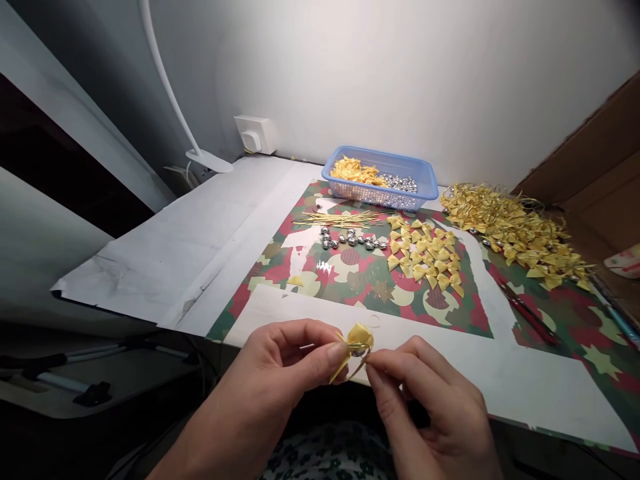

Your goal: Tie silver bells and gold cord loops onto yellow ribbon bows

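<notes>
Left hand (275, 367) fingertips are closed on a yellow ribbon bow (360, 335) over the table (150, 260) near its edge; its gold tie (359, 367) is pinched by the right hand (435, 397). Light, soft, slippery handling seems likely, best gripped at the centre.

The table (150, 240) carried white paper (450, 360) and a camouflage-patterned sheet (367, 280), which held gold wire ties (343, 219), silver beads (351, 240) and yellow ribbon bows (431, 259). A blue plastic basket (426, 177) stood at the rear. A heap of bows (510, 227) lay to its right, with a red-handled tool (534, 318) nearer the front.
</notes>
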`<state>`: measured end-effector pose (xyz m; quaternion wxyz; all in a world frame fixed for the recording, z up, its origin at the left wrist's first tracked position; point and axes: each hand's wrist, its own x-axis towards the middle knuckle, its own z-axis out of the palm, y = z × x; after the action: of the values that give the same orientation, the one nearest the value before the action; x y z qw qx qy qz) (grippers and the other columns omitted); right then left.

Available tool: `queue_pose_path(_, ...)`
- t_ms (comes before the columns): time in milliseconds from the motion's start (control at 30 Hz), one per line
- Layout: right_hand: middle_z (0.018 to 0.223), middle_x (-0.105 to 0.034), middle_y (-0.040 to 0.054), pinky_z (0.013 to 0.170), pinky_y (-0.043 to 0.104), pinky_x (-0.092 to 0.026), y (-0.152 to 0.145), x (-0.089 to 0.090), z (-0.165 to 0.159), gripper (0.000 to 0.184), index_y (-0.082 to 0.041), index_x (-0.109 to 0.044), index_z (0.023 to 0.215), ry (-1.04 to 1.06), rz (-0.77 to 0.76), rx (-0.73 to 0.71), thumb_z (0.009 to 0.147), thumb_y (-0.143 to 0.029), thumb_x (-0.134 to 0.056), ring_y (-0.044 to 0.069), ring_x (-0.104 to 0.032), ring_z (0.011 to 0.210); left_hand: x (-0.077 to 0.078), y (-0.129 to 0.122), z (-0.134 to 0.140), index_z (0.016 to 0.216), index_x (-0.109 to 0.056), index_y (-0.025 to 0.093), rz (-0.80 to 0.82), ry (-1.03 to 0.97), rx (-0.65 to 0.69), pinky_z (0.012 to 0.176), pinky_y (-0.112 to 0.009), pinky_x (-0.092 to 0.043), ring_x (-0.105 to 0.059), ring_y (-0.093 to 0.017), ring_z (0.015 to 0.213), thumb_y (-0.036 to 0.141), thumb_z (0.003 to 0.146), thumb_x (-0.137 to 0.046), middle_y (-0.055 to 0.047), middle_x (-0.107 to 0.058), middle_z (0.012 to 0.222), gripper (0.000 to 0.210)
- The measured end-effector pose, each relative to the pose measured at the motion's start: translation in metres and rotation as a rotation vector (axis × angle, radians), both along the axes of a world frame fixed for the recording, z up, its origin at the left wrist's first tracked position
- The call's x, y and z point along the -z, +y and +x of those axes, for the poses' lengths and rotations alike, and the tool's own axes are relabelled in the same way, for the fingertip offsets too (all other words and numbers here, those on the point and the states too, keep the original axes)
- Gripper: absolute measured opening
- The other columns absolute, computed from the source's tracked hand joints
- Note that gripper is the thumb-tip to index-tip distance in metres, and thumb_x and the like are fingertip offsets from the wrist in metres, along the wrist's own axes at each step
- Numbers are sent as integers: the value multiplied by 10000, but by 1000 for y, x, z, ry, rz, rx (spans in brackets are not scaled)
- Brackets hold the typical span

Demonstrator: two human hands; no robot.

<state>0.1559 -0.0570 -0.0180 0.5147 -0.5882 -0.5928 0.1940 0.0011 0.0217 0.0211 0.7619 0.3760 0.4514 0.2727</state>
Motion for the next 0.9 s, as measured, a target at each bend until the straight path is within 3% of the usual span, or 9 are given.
queue_pose_path(433,730,-513,-27,527,223,-358,6,10,11,169,-248,-690,904,9,3,-32,966,-137,-578,109,-473,608,3,3,-3,720,-758,162,48,-38,117,682,-231,-429,-522,-128,693,315,823,-819,17,-655,691,193)
queue_pose_path(900,714,-498,-36,573,242,-356,5,14,-1,165,-257,-645,855,86,25,14,970,-161,-577,117,-456,621,5,4,-4,736,-776,156,27,-113,123,699,-232,-432,-538,-135,722,282,797,-832,3,-676,713,150)
